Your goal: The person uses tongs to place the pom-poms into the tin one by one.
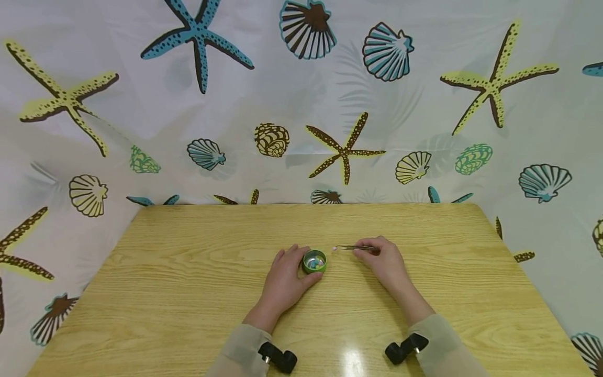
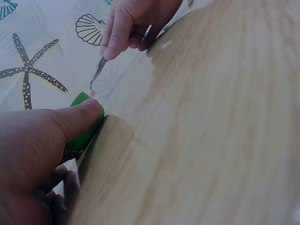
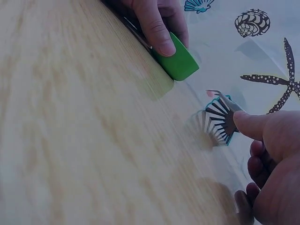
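My left hand [image 1: 284, 283] holds a small round green tin [image 3: 182, 66] on the wooden table, thumb on the near side and fingers around the far side. Several small pieces [image 1: 314, 264] in blue, yellow and pale tones lie inside it. To the right of the tin, my right hand [image 1: 387, 263] pinches metal tweezers [image 1: 349, 247] with bent tips pointing left. A tiny pinkish piece [image 3: 210, 93] sits at the tweezer tips, just outside the tin's rim. In the left wrist view, the tin's inside is hidden.
The light wooden table [image 1: 188, 303] spreads around both hands. Behind it and at its sides hangs a white cloth [image 1: 226, 104] printed with starfish and shells. A black camera mount [image 1: 279, 358] sits on each sleeve cuff.
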Available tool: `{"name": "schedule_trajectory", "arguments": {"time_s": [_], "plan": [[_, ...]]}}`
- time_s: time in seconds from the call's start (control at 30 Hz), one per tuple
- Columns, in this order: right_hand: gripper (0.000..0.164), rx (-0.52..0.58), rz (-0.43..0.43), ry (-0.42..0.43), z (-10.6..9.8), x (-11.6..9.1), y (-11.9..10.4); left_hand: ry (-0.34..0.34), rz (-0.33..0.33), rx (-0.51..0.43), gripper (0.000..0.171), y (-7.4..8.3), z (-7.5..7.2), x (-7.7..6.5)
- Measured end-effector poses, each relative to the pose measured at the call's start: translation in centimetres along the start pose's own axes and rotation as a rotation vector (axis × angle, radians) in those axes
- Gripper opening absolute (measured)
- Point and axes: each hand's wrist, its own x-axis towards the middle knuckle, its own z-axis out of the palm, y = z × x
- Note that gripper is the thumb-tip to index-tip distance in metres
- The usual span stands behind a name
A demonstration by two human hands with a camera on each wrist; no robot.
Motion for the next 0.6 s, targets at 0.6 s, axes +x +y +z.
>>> {"name": "schedule_trajectory", "arguments": {"time_s": [0.6], "plan": [[0.018,0.025,-0.007,-0.006,-0.16,-0.53,-0.80,0.004,-0.003,-0.003,0.067,-0.01,0.02,0.00]]}}
